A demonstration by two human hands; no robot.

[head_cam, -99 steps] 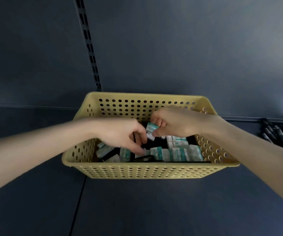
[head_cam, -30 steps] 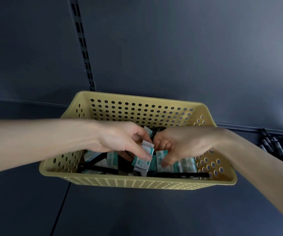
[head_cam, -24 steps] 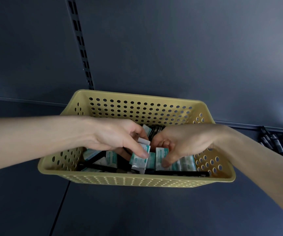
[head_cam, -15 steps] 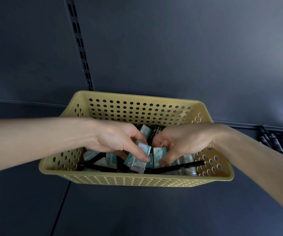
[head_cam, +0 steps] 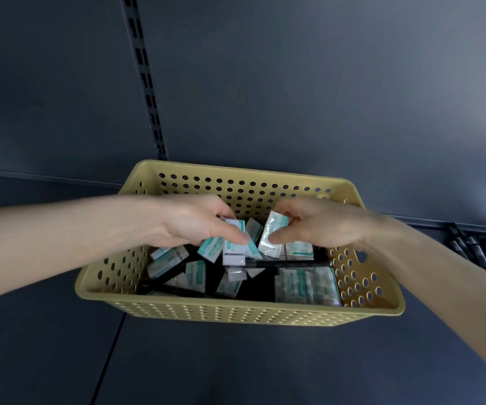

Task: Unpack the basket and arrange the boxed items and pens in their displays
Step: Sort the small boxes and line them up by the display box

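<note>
Head view. Looks down into a yellow plastic basket [head_cam: 235, 312] set on a dark grey shelf [head_cam: 265, 363], against a matte grey back panel [head_cam: 323, 83] split by a slotted metal upright [head_cam: 145, 83].

Finds both hands inside the rim, over the middle of the basket, close together but not touching. Shows the left hand [head_cam: 189, 220] curled round a bunch of boxes [head_cam: 233, 249], thumb pressed on the front one, the bunch fanned out over the heap below. Shows the right hand [head_cam: 320, 223] pinching a single box [head_cam: 273, 235] between thumb and fingertips, tilted, its lower end just beside the left hand's bunch.

Beneath the hands, picks out a black pen [head_cam: 288, 263] lying crosswise and loose boxes [head_cam: 168, 263] scattered at angles on the basket floor. In the near right corner, finds a row of boxes [head_cam: 306, 285] packed side by side.

Basket: smooth moulded walls pierced with round holes, rolled rim, rounded corners. Boxes: small rectangular cartons, white with teal print, glossy as if film-wrapped. Pen: slim, straight, dull black.

At the right edge of the shelf, catches a display of dark pens [head_cam: 481, 249] lying in parallel, well apart from the basket.
</note>
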